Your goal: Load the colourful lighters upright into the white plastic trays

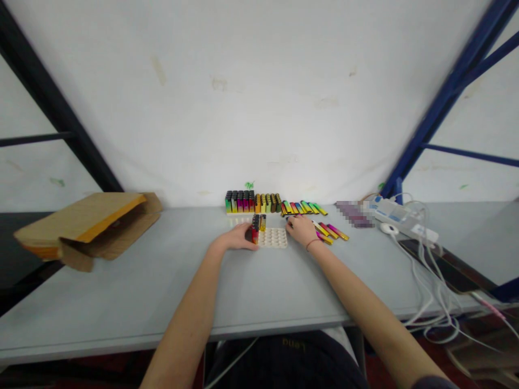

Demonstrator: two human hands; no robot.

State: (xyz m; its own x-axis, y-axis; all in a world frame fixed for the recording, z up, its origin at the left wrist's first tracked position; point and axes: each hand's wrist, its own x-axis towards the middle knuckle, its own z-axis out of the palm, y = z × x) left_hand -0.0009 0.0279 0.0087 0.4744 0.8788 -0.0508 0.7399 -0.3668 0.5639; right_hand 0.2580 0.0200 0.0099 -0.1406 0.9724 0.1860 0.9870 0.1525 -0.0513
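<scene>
A white tray [273,238] with rows of round holes lies on the table in front of me. Dark-topped red lighters [255,229] stand upright at its left end, with a yellow lighter [263,222] beside them at the back. My left hand [236,237] is closed round that left end, thumb in front; its other fingers are partly hidden. Just right of the tray, my right hand [300,229] is palm down with curled fingers at a lighter, whose dark tip shows by the fingertips. Loose pink-and-gold lighters [333,230] lie beside this hand.
Against the wall stands a filled tray of upright lighters [240,202]; more loose lighters [304,208] lie to its right. An open cardboard box [89,224] sits at left. A power strip [405,219], white cables and a dark phone-like device [441,267] occupy the right.
</scene>
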